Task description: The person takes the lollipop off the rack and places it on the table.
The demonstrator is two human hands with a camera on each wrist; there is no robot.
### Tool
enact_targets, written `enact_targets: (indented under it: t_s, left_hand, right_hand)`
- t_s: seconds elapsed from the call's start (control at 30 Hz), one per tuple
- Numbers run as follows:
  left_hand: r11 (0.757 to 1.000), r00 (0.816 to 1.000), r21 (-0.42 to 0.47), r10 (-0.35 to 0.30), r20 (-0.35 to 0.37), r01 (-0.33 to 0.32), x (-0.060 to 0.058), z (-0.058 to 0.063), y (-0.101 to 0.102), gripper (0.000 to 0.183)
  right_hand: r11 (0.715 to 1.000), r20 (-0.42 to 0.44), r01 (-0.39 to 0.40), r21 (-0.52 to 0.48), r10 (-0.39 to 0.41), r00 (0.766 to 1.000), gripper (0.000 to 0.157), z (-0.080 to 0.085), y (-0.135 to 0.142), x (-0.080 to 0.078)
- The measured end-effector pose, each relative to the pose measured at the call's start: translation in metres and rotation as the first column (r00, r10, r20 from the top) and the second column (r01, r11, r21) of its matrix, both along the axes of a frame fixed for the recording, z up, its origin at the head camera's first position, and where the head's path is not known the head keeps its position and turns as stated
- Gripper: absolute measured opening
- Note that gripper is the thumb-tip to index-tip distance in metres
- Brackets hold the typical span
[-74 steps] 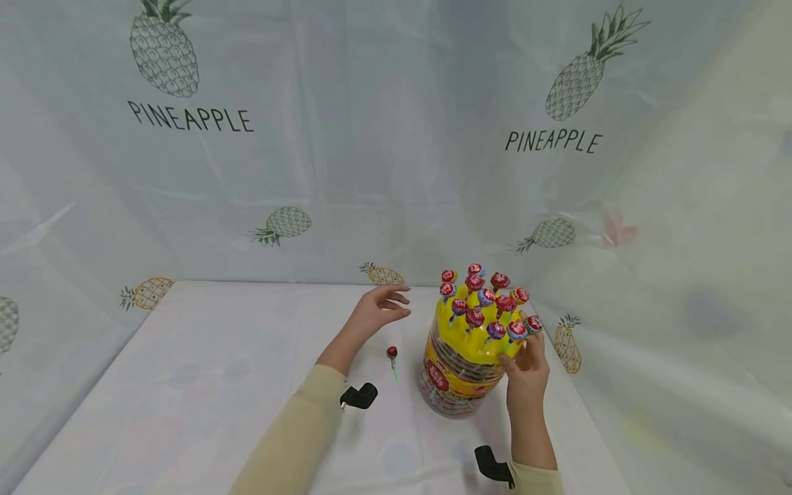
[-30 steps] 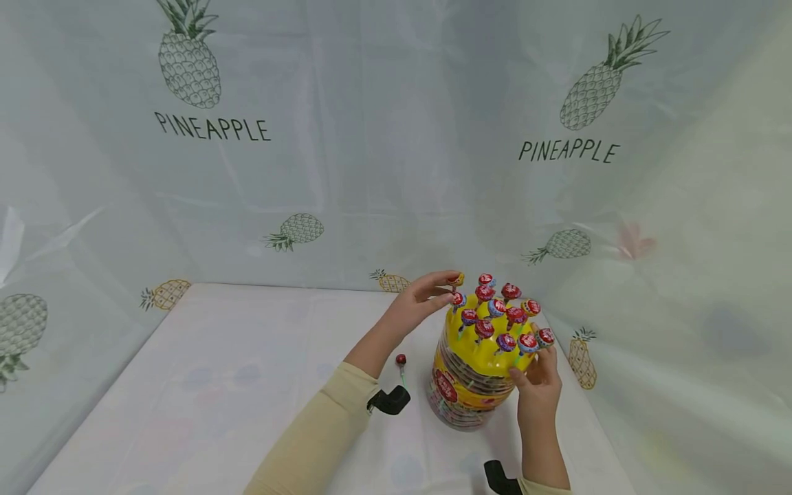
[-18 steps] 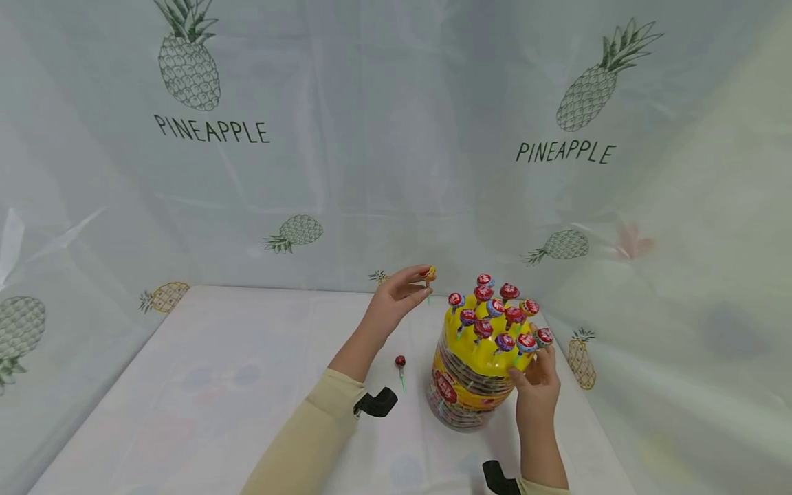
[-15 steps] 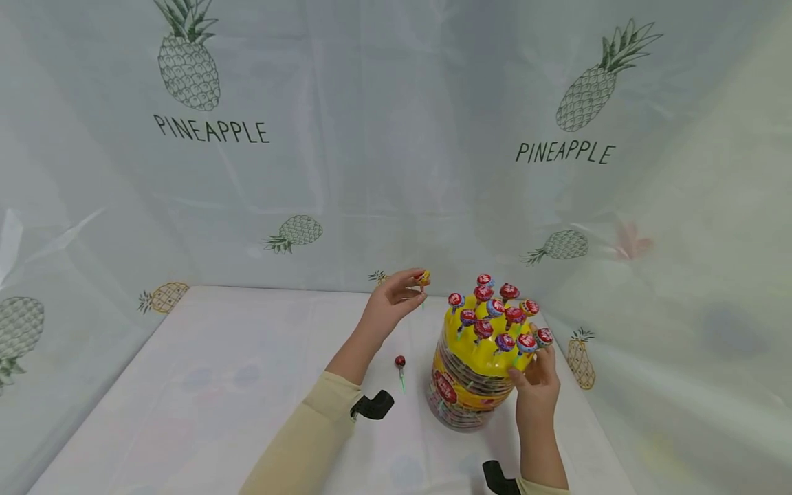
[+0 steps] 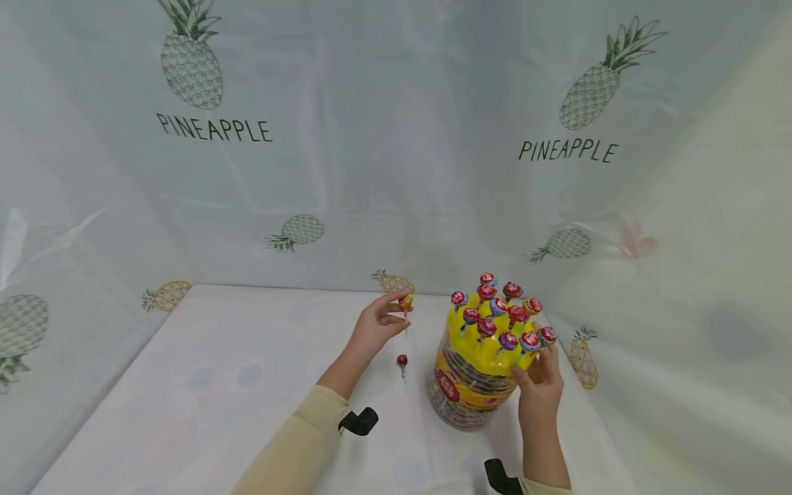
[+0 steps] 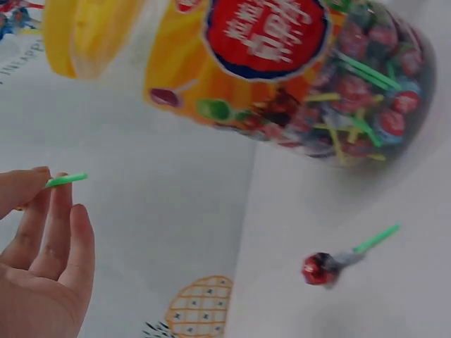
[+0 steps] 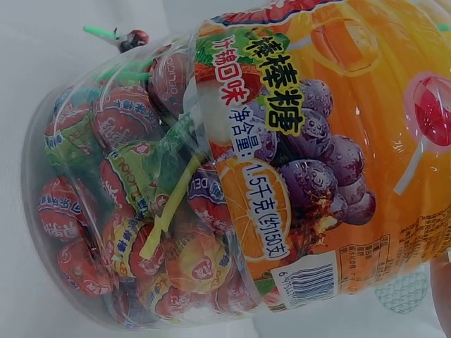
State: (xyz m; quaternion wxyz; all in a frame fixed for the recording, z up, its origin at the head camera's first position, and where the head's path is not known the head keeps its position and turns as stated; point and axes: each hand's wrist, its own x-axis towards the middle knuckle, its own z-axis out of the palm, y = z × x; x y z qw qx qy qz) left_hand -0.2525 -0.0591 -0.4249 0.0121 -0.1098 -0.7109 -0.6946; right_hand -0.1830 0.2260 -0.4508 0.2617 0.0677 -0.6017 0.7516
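Note:
Between thumb and fingers, my left hand [image 5: 370, 335] pinches a yellow-wrapped lollipop [image 5: 405, 302], head up, above the table left of the jar. In the left wrist view its green stick [image 6: 67, 180] pokes out past the fingertips; its head is mostly hidden. My right hand [image 5: 540, 388] grips the upper right side of a big clear lollipop jar [image 5: 473, 388], thumb in front, some fingers out of sight. Several wrapped lollipops [image 5: 486, 327] stand upright in the jar's yellow lid [image 5: 473, 352]. More lollipops [image 7: 134, 176] fill the inside.
A dark red lollipop [image 5: 402, 360] with a green stick lies on the white table [image 5: 247, 385], left of the jar. A pineapple-print sheet [image 5: 396, 172] hangs behind and along the right side.
My left hand reached to the lid's left rear edge, took hold of the yellow lollipop and lifted it out, then carried it left and lower. My right hand kept its grip on the jar.

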Motion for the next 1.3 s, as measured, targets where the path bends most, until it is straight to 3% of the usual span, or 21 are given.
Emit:
enact_targets:
  t_s: [0.4,0.73,0.93,1.2,1.3]
  left_hand:
    - [0.999,0.994,0.05,-0.01,0.107,0.004,0.001,-0.044,-0.01,0.061]
    - [0.996,0.966,-0.016,0.091,0.244,-0.089,0.001,-0.083,-0.011,0.061]
    - [0.995,0.96,-0.075,0.083,0.266,-0.065,0.001,-0.107,-0.016,0.061]
    - [0.992,0.947,-0.119,0.07,0.313,-0.034,0.001,-0.123,-0.018,0.06]
    - [0.977,0.956,-0.21,0.092,0.278,-0.033,-0.001,-0.126,-0.018,0.06]
  right_hand:
    - [1.0,-0.02,0.007,-0.007,-0.007,1.0,0.05,0.002,0.001,-0.001]
    - [1.0,-0.034,0.004,-0.003,-0.004,0.999,0.046,0.001,0.003,-0.002]
    - [1.0,-0.062,-0.019,-0.008,0.019,0.998,0.047,0.0,-0.001,-0.002]
    - [1.0,-0.043,-0.002,-0.002,0.002,0.999,0.048,0.002,-0.003,-0.001]
    - [1.0,-0.034,-0.002,-0.002,0.002,0.999,0.048,0.001,-0.003,-0.001]
